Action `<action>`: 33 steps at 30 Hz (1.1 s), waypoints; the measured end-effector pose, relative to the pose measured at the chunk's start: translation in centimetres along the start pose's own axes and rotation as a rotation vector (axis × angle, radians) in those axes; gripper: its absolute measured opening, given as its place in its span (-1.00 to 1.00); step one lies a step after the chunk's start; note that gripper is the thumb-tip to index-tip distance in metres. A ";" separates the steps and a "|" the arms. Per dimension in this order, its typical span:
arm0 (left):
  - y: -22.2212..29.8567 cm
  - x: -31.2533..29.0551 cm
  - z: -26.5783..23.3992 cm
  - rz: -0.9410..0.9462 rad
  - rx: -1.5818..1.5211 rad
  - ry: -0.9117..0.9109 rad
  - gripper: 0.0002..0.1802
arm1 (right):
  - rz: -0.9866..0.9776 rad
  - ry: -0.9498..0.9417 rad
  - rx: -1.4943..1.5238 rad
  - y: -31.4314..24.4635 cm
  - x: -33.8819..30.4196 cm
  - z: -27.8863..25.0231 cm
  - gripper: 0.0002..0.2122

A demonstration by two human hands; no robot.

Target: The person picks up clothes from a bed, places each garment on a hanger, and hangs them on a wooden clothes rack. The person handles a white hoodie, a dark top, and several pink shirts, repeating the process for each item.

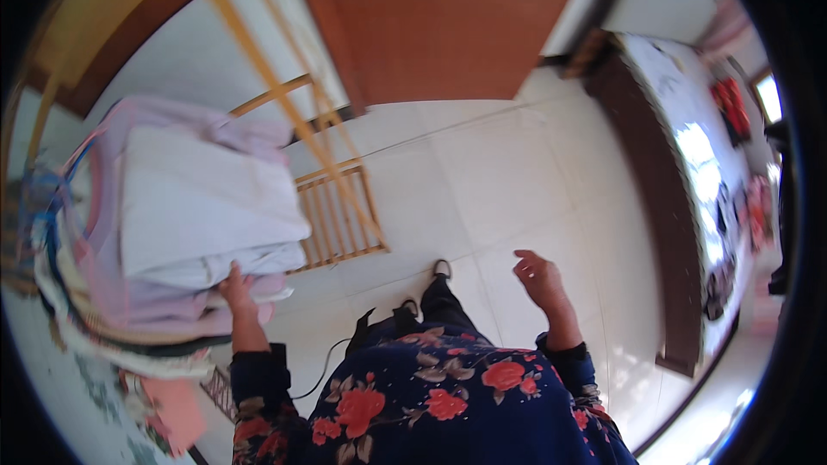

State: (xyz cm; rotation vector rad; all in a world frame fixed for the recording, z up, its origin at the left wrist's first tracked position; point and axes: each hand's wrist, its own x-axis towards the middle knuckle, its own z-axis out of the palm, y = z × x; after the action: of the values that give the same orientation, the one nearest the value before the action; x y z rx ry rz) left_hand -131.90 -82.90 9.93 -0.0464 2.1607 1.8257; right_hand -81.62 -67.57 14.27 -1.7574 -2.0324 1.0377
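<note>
On the left, a folded white cloth [207, 198] lies on top of a pink garment [138, 120]. My left hand [236, 286] is at the near edge of the folded cloth, its thumb over the edge and the other fingers partly hidden against the layers, closed on it. Below these, more clothes [103, 327] hang in a row on hangers [60, 189]. To the right, my right hand [543, 282] is held above the floor, its fingers loosely bent and apart, with nothing in it.
A wooden rack [267, 77] with a slatted lower shelf [340, 215] stands beside the clothes. Behind it is a reddish-brown door [439, 26]. A bed with a dark wooden side [650, 181] runs along the right, with dark and red things on it. A thin black cord [327, 366] hangs near my waist.
</note>
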 end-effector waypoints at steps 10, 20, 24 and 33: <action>-6.6 4.7 2.9 -0.161 0.299 -0.013 -0.51 | 0.348 -0.100 -0.125 6.7 -11.2 -2.0 -0.73; -16.5 -10.0 9.2 -0.680 0.625 -0.695 -0.68 | 0.559 0.152 -0.018 19.4 -20.3 -9.8 -0.70; -16.2 -23.2 18.0 -0.599 0.729 -1.048 -0.76 | 0.803 0.314 0.086 27.0 -27.6 -14.9 -0.69; -14.4 -44.0 38.2 -0.078 1.125 -1.228 -0.76 | 0.773 0.489 0.236 36.6 -30.6 -20.4 -0.69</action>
State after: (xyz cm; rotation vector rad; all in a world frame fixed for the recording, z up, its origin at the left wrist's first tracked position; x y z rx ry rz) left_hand -78.62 -56.29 2.05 0.9206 1.7549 0.1305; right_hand -34.33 -88.90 12.41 -2.4057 -0.9048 0.8417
